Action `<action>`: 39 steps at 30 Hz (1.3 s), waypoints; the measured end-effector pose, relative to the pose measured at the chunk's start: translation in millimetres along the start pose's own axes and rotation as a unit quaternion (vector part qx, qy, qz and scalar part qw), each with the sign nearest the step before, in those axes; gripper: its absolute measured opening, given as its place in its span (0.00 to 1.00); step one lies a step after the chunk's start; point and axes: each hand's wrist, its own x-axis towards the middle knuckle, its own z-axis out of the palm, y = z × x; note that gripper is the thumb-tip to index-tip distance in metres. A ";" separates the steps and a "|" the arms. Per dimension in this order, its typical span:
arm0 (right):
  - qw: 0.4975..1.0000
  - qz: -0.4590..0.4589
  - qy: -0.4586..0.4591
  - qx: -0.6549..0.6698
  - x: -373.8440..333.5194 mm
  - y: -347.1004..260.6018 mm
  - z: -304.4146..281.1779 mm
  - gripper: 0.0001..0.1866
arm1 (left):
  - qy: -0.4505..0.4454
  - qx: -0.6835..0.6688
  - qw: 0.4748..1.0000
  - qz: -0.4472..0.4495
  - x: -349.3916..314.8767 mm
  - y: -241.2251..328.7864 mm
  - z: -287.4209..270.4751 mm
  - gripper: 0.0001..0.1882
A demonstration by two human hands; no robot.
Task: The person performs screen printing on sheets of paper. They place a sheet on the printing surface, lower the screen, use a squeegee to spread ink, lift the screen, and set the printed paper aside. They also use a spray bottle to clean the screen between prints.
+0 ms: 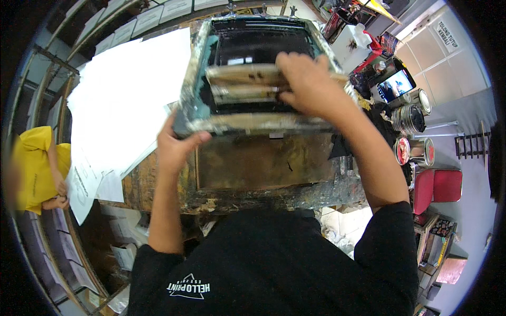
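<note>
A screen printing frame [253,123] with ink-smeared wooden sides is on the worktable in front of me. Glossy black ink [258,45] covers much of its mesh. My right hand [308,84] grips the right part of a wide wooden squeegee [240,76], which lies crosswise inside the frame; motion blurs it slightly. At the frame's near left corner, my left hand [176,147] has its thumb along the near edge, with the fingers round the outer side and partly hidden. White paper sheets [132,89] are spread just left of the frame.
A stained board [263,163] lies below the frame on the worktable. Right of it are a lit phone [395,86], ink cans [407,119] and a red chair [437,190]. A person in yellow [39,168] is at the left, near racks of papers [153,21].
</note>
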 end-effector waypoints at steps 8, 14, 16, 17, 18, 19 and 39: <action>0.997 0.034 -0.054 0.041 -51.0 -42.5 84.8 0.29 | 0.008 0.424 0.901 0.095 -22.6 -108.8 -9.2 0.58; 0.999 0.043 -0.017 -0.005 -29.2 -40.1 100.5 0.15 | -0.008 0.427 0.899 0.095 -24.4 -101.9 -10.2 0.58; 0.999 0.044 0.013 -0.010 -3.8 -25.4 110.9 0.11 | -0.015 0.430 0.899 0.081 -25.7 -97.0 -10.2 0.58; 0.999 0.046 0.012 -0.012 11.4 -15.0 115.6 0.15 | -0.017 0.432 0.898 0.077 -24.1 -97.9 -9.6 0.58; 0.999 0.045 0.009 -0.011 27.8 -5.1 120.6 0.20 | -0.009 0.426 0.900 0.095 -24.5 -100.4 -10.2 0.59; 0.999 0.043 0.007 -0.011 44.5 5.0 127.2 0.25 | -0.009 0.427 0.900 0.090 -25.9 -101.0 -10.4 0.59; 0.990 0.030 0.097 -0.093 239.8 142.7 181.6 0.23 | 0.117 0.138 0.980 0.083 -40.4 -122.7 14.1 0.63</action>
